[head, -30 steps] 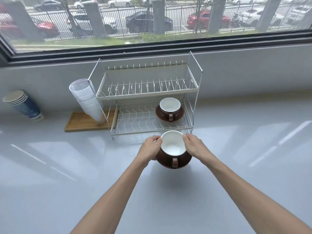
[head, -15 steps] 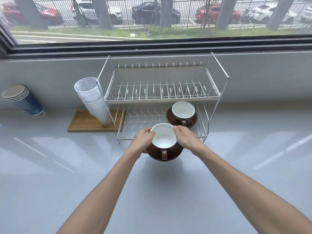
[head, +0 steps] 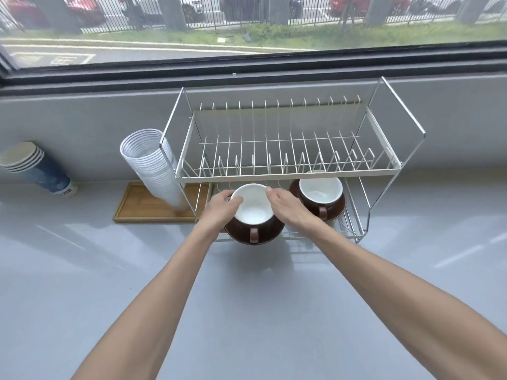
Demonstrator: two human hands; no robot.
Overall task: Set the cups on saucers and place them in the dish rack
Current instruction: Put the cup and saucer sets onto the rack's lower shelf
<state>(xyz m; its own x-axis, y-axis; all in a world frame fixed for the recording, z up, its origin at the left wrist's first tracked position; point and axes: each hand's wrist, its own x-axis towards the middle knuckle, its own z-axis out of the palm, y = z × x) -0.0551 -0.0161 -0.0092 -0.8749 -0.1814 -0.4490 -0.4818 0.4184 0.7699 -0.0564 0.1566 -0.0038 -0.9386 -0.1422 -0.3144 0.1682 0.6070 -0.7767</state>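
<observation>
One cup (head: 320, 192) on its saucer (head: 335, 209) already sat in the rack (head: 288, 171). Both hands, left (head: 222, 208) and right (head: 288, 207), gripped the second cup (head: 252, 206) and saucer (head: 267, 235) at the lower shelf's front edge, not yet set down.

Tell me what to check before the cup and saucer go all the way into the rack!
1. Both hands holding: left hand and right hand grip the cup on either side: ok.
2. Cup sitting on its saucer: ok.
3. Free spot on the rack bottom shelf, left of the other cup: ok.
4. Room under the top shelf: cannot tell.
5. Saucer fully on the shelf: not ok, its front edge hangs past the rack's front.
6. Gap to the other saucer: cannot tell.
</observation>
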